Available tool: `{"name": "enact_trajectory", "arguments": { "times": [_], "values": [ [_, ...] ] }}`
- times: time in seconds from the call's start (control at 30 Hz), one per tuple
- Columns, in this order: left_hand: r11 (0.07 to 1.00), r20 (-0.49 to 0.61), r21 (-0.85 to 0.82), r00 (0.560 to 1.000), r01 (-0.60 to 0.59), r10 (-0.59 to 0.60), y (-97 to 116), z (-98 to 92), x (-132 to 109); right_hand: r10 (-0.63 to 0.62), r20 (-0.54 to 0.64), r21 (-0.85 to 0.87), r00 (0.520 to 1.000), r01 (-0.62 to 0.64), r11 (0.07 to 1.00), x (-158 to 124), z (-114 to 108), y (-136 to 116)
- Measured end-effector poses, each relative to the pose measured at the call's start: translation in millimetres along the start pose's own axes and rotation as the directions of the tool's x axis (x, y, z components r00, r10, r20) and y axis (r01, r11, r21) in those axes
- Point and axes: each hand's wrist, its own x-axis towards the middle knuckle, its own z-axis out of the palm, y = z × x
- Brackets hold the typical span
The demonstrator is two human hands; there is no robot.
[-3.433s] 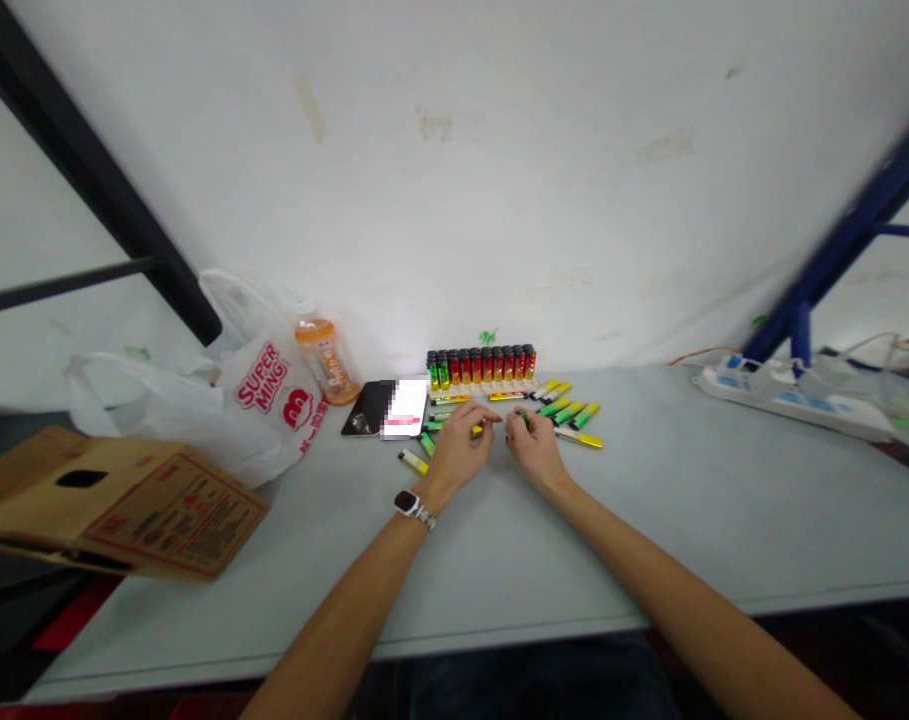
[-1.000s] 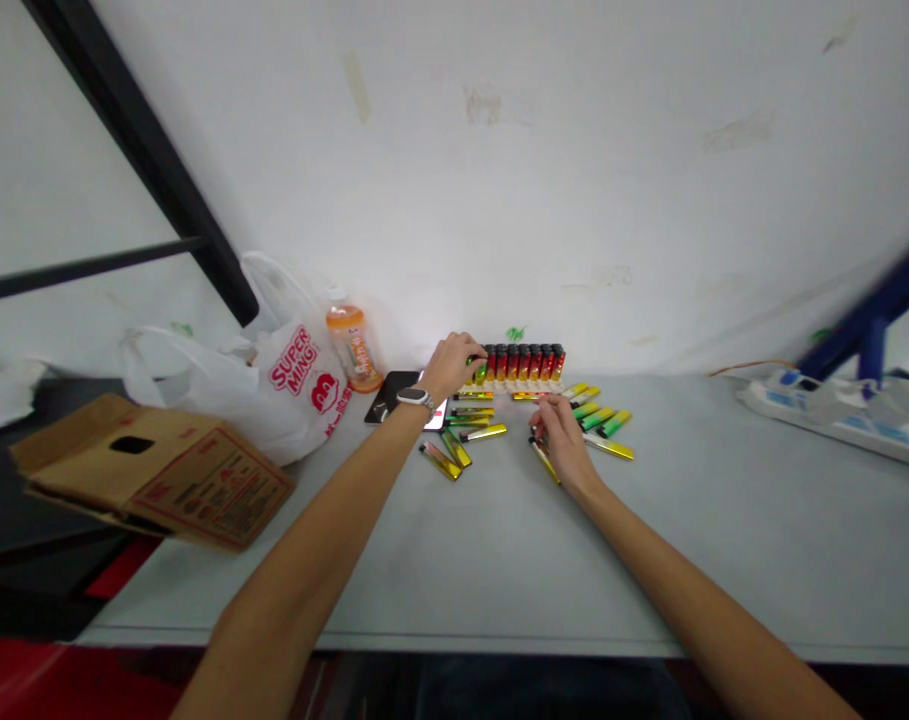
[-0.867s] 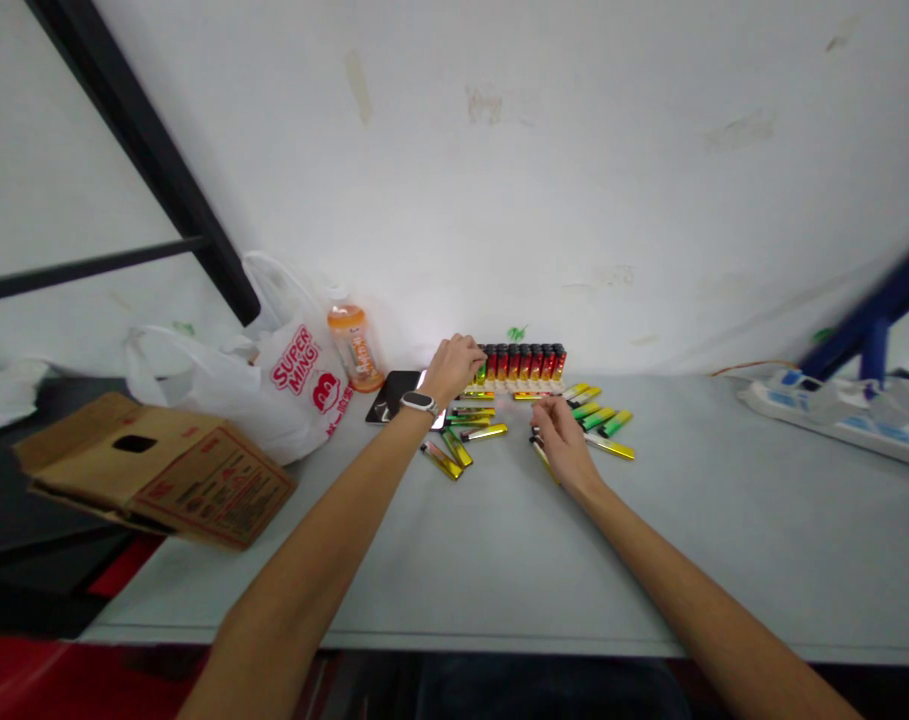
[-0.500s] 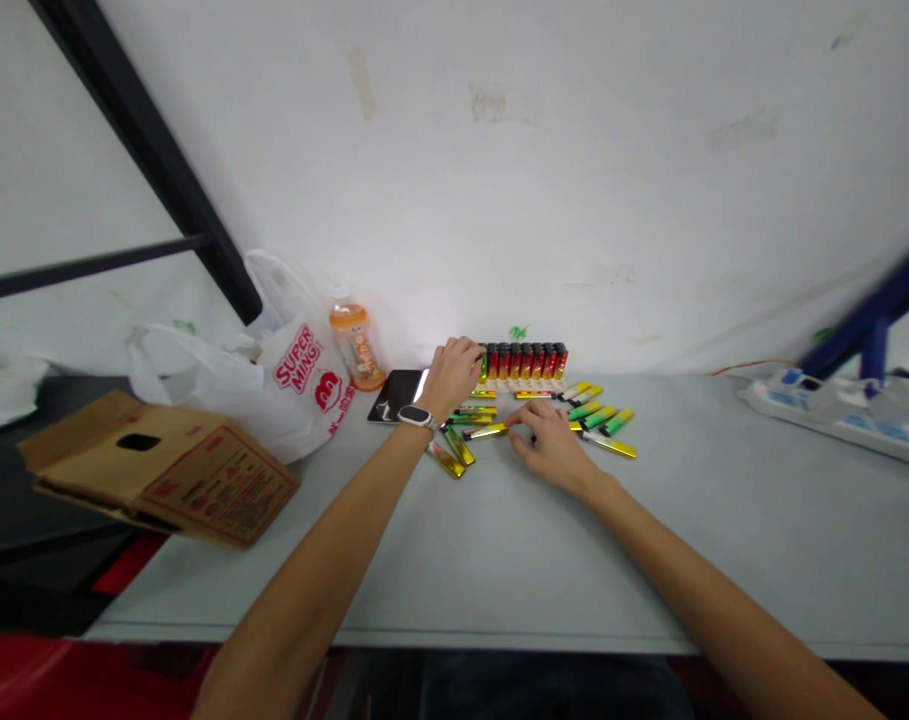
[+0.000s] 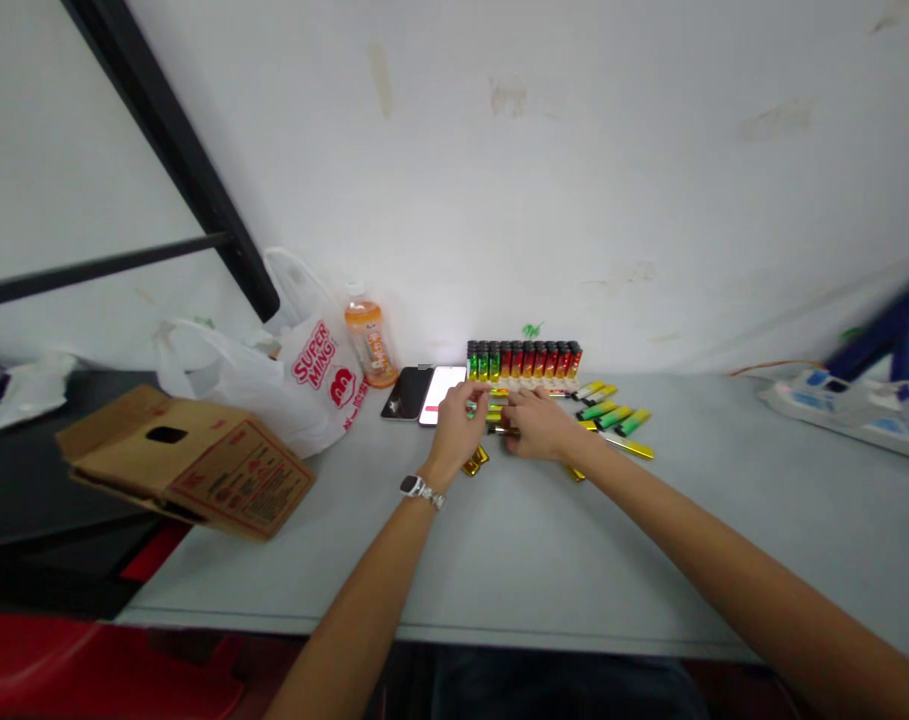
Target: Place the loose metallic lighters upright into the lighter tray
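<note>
My left hand, with a watch on its wrist, is closed in a pinch. A small green end, apparently of a lighter, shows between its fingers. Close beside it, my right hand curls its fingers down over a lighter with a dark end, low on the table; its fingertips are partly hidden. Behind both hands, upright lighters, green at the left and red at the right, stand in rows in a pale holder. Loose yellow-green lighters lie right of my right hand, and gold ones near my left.
Left of the holder lie a lit phone and a dark phone. An orange drink bottle, a white plastic bag and an open cardboard box stand at the left. A white power strip sits far right. The wall rises behind.
My left hand has come down from the holder's left end toward my right hand, uncovering green upright lighters and the lit phone. The view has shifted slightly left.
</note>
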Motion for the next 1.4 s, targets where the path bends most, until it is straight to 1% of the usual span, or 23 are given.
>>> {"name": "enact_trajectory", "arguments": {
  "times": [0.07,0.13,0.17,0.2,0.23,0.27,0.33,0.4,0.43,0.47,0.53,0.63,0.7,0.77,0.83,0.9,0.93,1.0,1.07,1.17,1.33,1.4],
  "values": [
    [0.999,0.002,-0.034,1.0,-0.007,0.007,5.8,2.6,-1.3,0.023,-0.037,0.089,0.999,-0.02,0.996,-5.8,0.7,6.9],
    [0.998,0.003,-0.065,1.0,-0.025,0.025,11.0,5.6,-3.0,0.076,-0.127,0.272,0.989,-0.039,0.962,-13.9,2.6,13.4],
    [0.996,0.001,-0.081,0.999,-0.033,0.033,13.1,7.2,-3.9,0.129,-0.176,0.389,0.976,-0.052,0.92,-18.3,4.0,15.6],
    [0.995,-0.001,-0.096,0.999,-0.041,0.041,14.8,9.0,-5.0,0.2,-0.213,0.512,0.956,-0.065,0.856,-22.8,5.6,16.8],
    [0.993,-0.003,-0.109,0.999,-0.047,0.047,16.1,10.7,-6.0,0.277,-0.232,0.634,0.932,-0.071,0.77,-27.0,7.3,16.9],
    [0.992,-0.001,-0.119,0.999,-0.052,0.052,17.2,12.5,-7.2,0.351,-0.231,0.746,0.907,-0.067,0.663,-30.8,9.0,15.9],
    [0.99,0.013,-0.126,0.998,-0.061,0.063,18.6,15.6,-9.4,0.458,-0.182,0.914,0.87,-0.022,0.405,-36.9,11.7,11.3],
    [0.989,0.042,-0.126,0.996,-0.076,0.082,19.6,18.1,-11.5,0.495,-0.09,0.991,0.864,0.027,0.134,-40.6,12.6,5.3],
    [0.989,0.06,-0.125,0.994,-0.083,0.091,19.9,19.0,-12.5,0.499,-0.043,0.999,0.865,0.039,0.018,-41.9,12.2,2.5],
    [0.988,0.078,-0.124,0.992,-0.091,0.101,20.1,19.6,-13.4,0.502,-0.005,0.996,0.865,0.047,-0.072,-42.9,11.3,0.1],
    [0.987,0.106,-0.118,0.987,-0.105,0.117,20.4,20.4,-14.9,0.502,0.046,0.98,0.864,0.059,-0.191,-44.5,8.5,-3.0],
    [0.986,0.139,-0.109,0.98,-0.129,0.144,20.5,20.6,-16.4,0.477,0.118,0.951,0.871,0.039,-0.306,-46.6,4.8,-4.2],
    [0.984,0.152,-0.111,0.976,-0.14,0.156,20.6,20.5,-16.8,0.463,0.175,0.937,0.869,-0.002,-0.35,-47.3,4.2,-4.2],
    [0.983,0.16,-0.113,0.974,-0.142,0.159,20.8,20.5,-16.8,0.496,0.229,0.935,0.837,-0.047,-0.352,-47.0,4.9,-5.0],
    [0.984,0.169,-0.113,0.973,-0.139,0.157,20.9,20.8,-16.8,0.564,0.268,0.942,0.781,-0.089,-0.323,-46.2,5.6,-7.1],
    [0.984,0.176,-0.116,0.972,-0.138,0.157,21.0,21.5,-16.9,0.627,0.275,0.953,0.729,-0.118,-0.28,-45.5,5.3,-10.2],
    [0.983,0.18,-0.12,0.971,-0.138,0.158,21.2,21.9,-17.1,0.654,0.261,0.96,0.71,-0.12,-0.253,-45.4,4.7,-11.9],
    [0.983,0.187,-0.127,0.97,-0.134,0.157,21.8,22.4,-17.6,0.691,0.216,0.974,0.69,-0.107,-0.198,-45.5,3.1,-15.3],
    [0.983,0.194,-0.132,0.97,-0.125,0.149,22.9,22.6,-18.0,0.7,0.183,0.982,0.69,-0.091,-0.167,-45.8,2.0,-17.7],
    [0.984,0.195,-0.137,0.97,-0.118,0.143,24.5,22.2,-18.1,0.694,0.175,0.983,0.699,-0.085,-0.163,-45.7,3.0,-19.1],
    [0.985,0.202,-0.131,0.969,-0.116,0.141,24.9,22.4,-18.1,0.673,0.204,0.976,0.711,-0.092,-0.199,-44.8,7.0,-17.9],
    [0.985,0.198,-0.123,0.969,-0.123,0.146,25.2,22.2,-18.2,0.651,0.217,0.969,0.727,-0.082,-0.233,-45.1,7.1,-17.5]
  ]
}}
